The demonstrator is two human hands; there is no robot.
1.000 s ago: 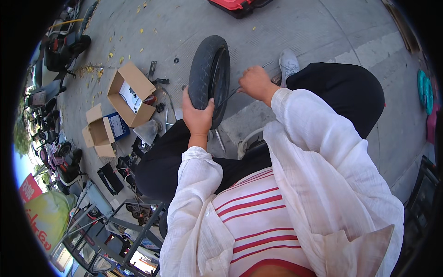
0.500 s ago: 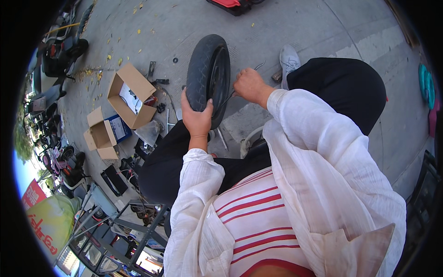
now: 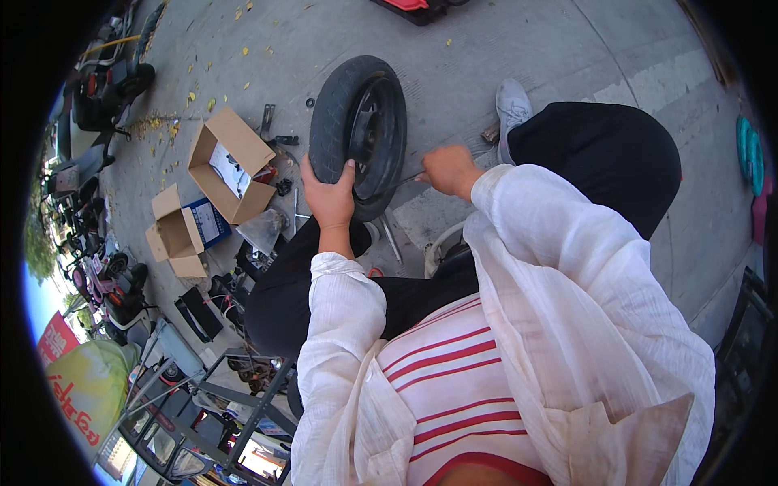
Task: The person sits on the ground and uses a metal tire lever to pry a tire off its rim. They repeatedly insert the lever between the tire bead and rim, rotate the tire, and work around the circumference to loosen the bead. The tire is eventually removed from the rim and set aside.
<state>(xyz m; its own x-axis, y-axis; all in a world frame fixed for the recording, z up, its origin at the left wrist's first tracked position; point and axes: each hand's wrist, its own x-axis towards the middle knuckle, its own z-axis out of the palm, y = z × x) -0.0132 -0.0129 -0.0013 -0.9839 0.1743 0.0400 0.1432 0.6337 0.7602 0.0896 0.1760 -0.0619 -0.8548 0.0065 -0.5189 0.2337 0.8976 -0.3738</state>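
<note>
In front of me a black tyre [image 3: 334, 105] stands upright on its wheel rim, its open side turned to the right. My left hand [image 3: 330, 198] grips its near lower edge, thumb on the sidewall and fingers round the tread. My right hand [image 3: 450, 170] is closed round a thin metal tyre lever [image 3: 403, 183], held to the right of the wheel. The lever slants down to the left, its far end at the near edge between tyre and rim; how deep it goes in I cannot tell.
Left of the wheel lie an open cardboard box [image 3: 231, 134], a smaller carton [image 3: 175, 235], a plastic bag [image 3: 261, 233] and loose black parts. A metal rod [image 3: 392, 237] lies below the wheel. Scooters [image 3: 113, 97] stand far left; a red-and-black case [image 3: 409, 8] is at the top.
The wheel has turned and tilted, so more of its open side faces right. My right hand has moved slightly right and down with the lever; my left hand has shifted slightly left.
</note>
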